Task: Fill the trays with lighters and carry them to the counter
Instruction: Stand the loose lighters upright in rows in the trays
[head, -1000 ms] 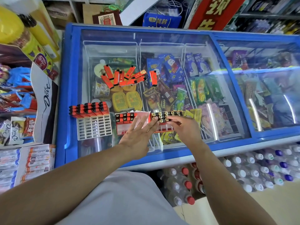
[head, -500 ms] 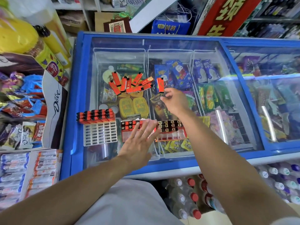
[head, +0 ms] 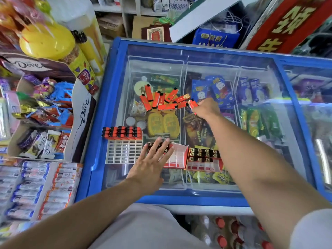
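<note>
Three trays sat in a row on the glass lid (head: 206, 56) of the blue freezer (head: 111, 97). The white tray (head: 124, 151) on the left had orange lighters packed in its far rows, and its near slots showed bare. The middle tray (head: 177, 155) held a few lighters at its left end. The right tray (head: 204, 159) had its far rows full.

The left hand (head: 150, 164) lay flat with the fingers straight and spread, pressing on the middle tray. It held nothing. The right hand (head: 206, 107) reached far out to the loose pile of lighters (head: 161, 99) on the glass and pinched one orange lighter (head: 192, 103) at the right end of the pile.

Each lighter looked small, light and hard, with a smooth plastic body and a black cap. On glass it would probably slide easily, so a pinch on the two long sides looked like the best hold. The trays looked like thin plastic and light, so one could skid or tip if bumped. It would likely be safest to lift one with both hands at the short ends and keep it level.

How the right fingers wrapped the lighter was hard to see, because the hand hid them. The left hand covered part of the middle tray, so a count of its lighters was not possible. No counter could be picked out.
</note>
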Demonstrator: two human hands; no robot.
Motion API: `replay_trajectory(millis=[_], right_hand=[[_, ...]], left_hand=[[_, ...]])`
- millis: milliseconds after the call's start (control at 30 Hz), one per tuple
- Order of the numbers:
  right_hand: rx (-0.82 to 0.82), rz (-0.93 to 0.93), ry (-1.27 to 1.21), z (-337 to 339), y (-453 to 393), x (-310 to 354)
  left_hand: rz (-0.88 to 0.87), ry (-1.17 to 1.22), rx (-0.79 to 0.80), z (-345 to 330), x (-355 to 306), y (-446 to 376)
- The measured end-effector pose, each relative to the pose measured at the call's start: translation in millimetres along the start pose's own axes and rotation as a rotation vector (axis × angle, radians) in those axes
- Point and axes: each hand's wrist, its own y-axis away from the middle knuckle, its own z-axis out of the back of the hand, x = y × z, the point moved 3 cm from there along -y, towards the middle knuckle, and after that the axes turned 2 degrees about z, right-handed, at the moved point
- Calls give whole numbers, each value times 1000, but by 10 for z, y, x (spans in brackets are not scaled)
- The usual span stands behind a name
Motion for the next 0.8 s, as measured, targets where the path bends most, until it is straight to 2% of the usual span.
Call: replay_trajectory(millis=[100,167,267,400,500,600,800], right_hand=[[131,102,193,-48,208,25],[141,140,177,-68,327,-23],[60,185,-60,70,585,-85],[-75,232,-236,334,983,-322],[-114,202,-330,508,1304,-667],[-157,235,-295,676,1669,-949],[50,227,-98,579,2003,-1343]], left_hand=[[-6,-20,19,0,-4,-3],[-4,-20,29,7,-16,-2],[2,-27,27,26,-41,-3],[12,-13,-25,45,-129,-4],[-107,-20,-71,105,-314,-45],[-240,-100,-91,144,-532,-99],[-280,-257,-64,118,-676,-144]])
